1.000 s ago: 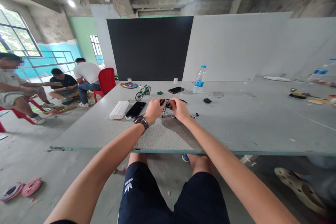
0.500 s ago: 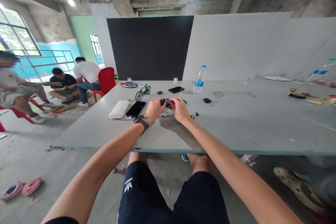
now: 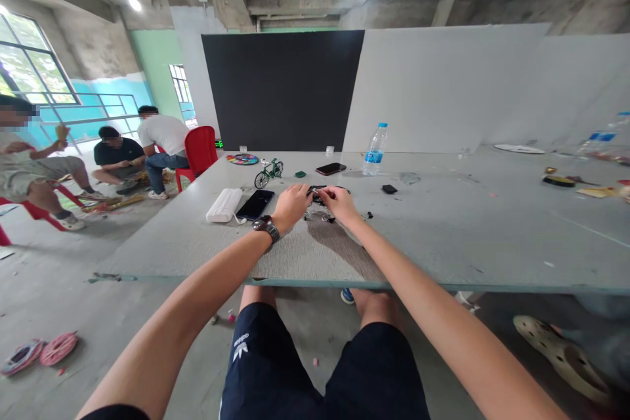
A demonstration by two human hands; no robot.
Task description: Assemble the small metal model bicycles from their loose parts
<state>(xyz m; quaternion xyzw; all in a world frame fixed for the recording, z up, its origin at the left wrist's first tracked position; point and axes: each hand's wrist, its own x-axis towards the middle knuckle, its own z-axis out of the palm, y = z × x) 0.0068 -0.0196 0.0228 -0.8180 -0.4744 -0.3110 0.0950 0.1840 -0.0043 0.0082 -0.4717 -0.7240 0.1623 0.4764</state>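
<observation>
My left hand (image 3: 294,203), with a dark watch on the wrist, is closed around a small dark part whose kind is hidden by the fingers. My right hand (image 3: 339,202) comes close from the other side, thumb and fingertips pinched on a thin silvery piece (image 3: 315,191) between the two hands. Under and beside the fingers lie several small dark and metallic parts (image 3: 323,216) on the table. A small black piece (image 3: 369,215) sits just right of my right hand. Beyond my left hand stands a green model bicycle (image 3: 268,172).
On the grey table (image 3: 443,230) are a white power bank (image 3: 224,205), a dark phone (image 3: 254,205), another phone (image 3: 331,168), a water bottle (image 3: 375,149), a black block (image 3: 389,189) and a green piece (image 3: 300,174). A black panel (image 3: 283,92) stands behind. Several people sit at left.
My hands have shifted slightly, and the right fingers have turned and drawn in toward the left. At far left, a seated person has raised a hand.
</observation>
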